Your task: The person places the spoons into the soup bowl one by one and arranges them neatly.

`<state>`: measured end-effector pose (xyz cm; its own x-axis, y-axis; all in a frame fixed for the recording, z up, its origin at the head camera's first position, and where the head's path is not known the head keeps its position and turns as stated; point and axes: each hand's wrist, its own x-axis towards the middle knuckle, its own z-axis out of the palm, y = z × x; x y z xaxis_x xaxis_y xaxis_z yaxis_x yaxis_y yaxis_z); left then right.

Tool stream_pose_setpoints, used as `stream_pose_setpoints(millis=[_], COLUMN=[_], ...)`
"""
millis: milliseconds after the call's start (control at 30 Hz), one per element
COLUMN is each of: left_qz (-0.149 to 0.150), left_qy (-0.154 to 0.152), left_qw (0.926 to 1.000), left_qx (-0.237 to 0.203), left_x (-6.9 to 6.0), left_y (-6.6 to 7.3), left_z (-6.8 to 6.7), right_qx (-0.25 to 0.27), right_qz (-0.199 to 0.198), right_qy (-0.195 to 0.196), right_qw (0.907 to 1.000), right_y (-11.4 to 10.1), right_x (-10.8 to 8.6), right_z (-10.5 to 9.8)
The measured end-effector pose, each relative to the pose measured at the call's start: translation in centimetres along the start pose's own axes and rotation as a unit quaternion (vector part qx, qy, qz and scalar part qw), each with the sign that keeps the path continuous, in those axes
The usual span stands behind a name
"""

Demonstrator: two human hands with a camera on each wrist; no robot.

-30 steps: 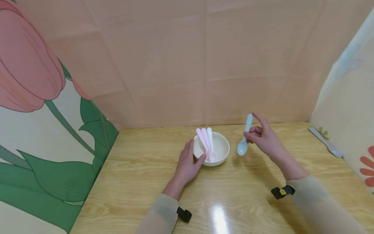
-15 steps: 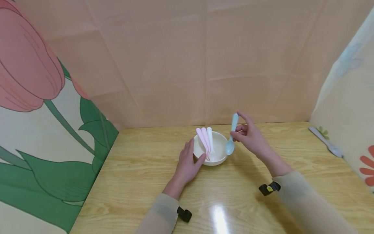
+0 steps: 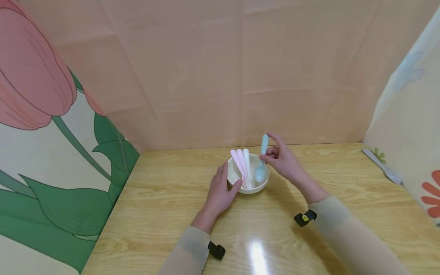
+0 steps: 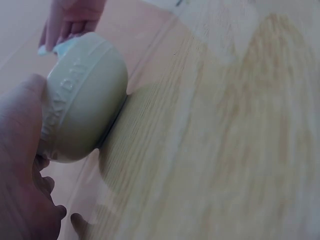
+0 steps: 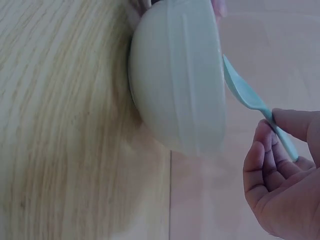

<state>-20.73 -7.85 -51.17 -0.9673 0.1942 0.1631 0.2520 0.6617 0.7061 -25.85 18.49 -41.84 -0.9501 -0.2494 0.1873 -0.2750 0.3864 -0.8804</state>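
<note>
A cream bowl (image 3: 252, 190) stands on the wooden table, with raised lettering on its side in the left wrist view. My left hand (image 3: 220, 191) holds it at the left, thumb at the front rim and fingers along the outer side. Two pink-handled utensils (image 3: 238, 158) and a white-handled one (image 3: 246, 157) lean inside; their lower ends are hard to make out. My right hand (image 3: 283, 160) pinches a light blue spoon (image 5: 243, 92) between thumb and fingers, index fingertip at the handle's end. The spoon's head points down over the right part of the bowl.
A grey utensil (image 3: 381, 166), perhaps a fork, lies at the table's right edge by the side wall. A pinkish cloth backdrop (image 3: 240, 76) rises behind the wooden table (image 3: 165, 214). A tulip-printed panel (image 3: 68, 172) borders the left side.
My right hand has carried the light blue spoon leftward, from beside the bowl to over its right part. My left hand and the bowl have stayed in place.
</note>
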Motion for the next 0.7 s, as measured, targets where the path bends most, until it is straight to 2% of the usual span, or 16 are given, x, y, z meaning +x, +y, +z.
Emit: stream_pose_setpoints(millis=[367,700], left_qz=[0.003,0.005], left_qy=[-0.002,-0.002], left_qw=[1.0000,1.0000], left_qx=[-0.003,-0.002], left_x=[0.0,0.0], left_y=[0.1,-0.1], left_z=[-0.1,-0.1], right_qx=[-0.044,-0.075], right_qz=[-0.011,-0.001], right_qy=[0.003,-0.001], right_qw=[0.9990,0.9972], right_y=[0.4,1.3], right_x=[0.6,1.0], right_z=[1.7,2.5])
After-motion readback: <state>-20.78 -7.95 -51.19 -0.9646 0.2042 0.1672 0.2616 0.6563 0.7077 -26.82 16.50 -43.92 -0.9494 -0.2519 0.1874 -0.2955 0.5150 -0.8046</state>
